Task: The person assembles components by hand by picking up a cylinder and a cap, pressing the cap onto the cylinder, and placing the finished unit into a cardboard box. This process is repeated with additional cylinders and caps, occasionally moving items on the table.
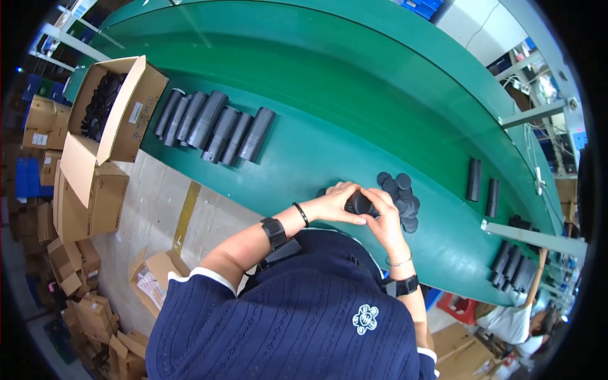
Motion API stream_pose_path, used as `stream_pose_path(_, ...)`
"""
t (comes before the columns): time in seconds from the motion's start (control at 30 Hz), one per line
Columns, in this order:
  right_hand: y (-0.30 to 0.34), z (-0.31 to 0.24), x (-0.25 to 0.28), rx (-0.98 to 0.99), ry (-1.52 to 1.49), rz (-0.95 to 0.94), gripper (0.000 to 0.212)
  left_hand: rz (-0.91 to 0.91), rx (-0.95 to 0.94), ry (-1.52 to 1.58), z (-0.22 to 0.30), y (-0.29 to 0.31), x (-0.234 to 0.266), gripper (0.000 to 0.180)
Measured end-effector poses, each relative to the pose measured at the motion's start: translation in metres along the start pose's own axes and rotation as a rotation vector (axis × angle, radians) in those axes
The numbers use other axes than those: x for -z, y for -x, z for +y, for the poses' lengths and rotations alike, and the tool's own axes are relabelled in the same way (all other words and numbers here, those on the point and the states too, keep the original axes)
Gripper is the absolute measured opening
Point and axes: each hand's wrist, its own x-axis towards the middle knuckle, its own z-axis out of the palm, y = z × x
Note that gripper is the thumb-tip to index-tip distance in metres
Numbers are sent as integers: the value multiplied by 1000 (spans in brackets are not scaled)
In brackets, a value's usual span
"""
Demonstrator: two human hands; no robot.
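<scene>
A black cylinder [358, 203] with a round, ridged end is held between my two hands, close to my body at the near edge of the green bench. My left hand [335, 204] wraps round it from the left. From the right, my right hand [384, 212] closes on it with the thumb near its end. Most of its length is hidden by fingers. A heap of flat black discs [403, 197] lies just right of my right hand. Another dark round piece [321, 192] peeks out beside my left hand.
Several black cylinders [215, 123] lie side by side on the green bench [297, 152] at the left. An open carton [142, 107] of black parts stands beyond them. More cylinders [512, 266] rest at the right, near a metal post [532, 237]. Cartons crowd the floor at left.
</scene>
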Motion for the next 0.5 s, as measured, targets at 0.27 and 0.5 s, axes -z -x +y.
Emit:
stream_pose_path(0.27,3,7,1,-29,-52,-6,61,-3,-84,58,-10,1,-2,94)
stream_pose_path(0.5,12,12,-6,-80,-70,52,64,22,-93,35,-3,7,-7,101)
